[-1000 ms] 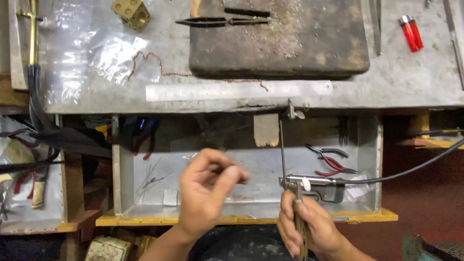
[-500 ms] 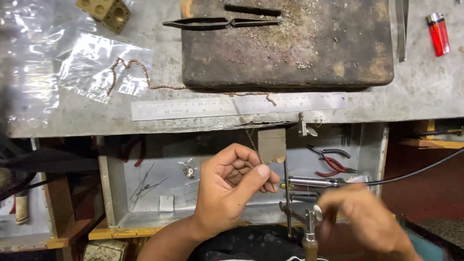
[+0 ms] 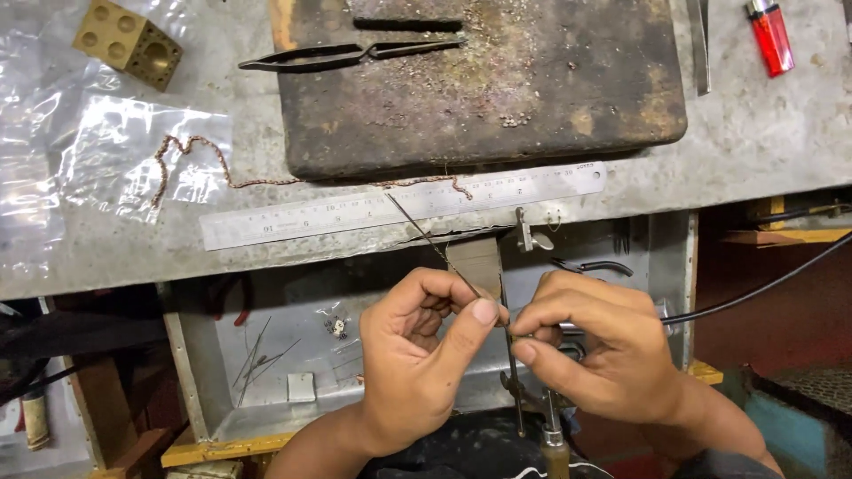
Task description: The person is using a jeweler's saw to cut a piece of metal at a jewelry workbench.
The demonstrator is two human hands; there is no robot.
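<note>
Right hand (image 3: 603, 346), blurred moment ago, now steady beside left hand (image 3: 426, 341); I see both pinching thin wire (image 3: 430, 239) over open drawer (image 3: 266, 355) below table (image 3: 754, 151).

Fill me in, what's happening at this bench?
A person works over an open metal drawer below a grey bench. The left hand pinches a thin wire that slants up toward a steel ruler. The right hand is closed beside it, fingertips meeting the left; what it grips is hidden. On the bench lie a dark slab with tweezers on it, a fine chain, a brass block and a red lighter.
</note>
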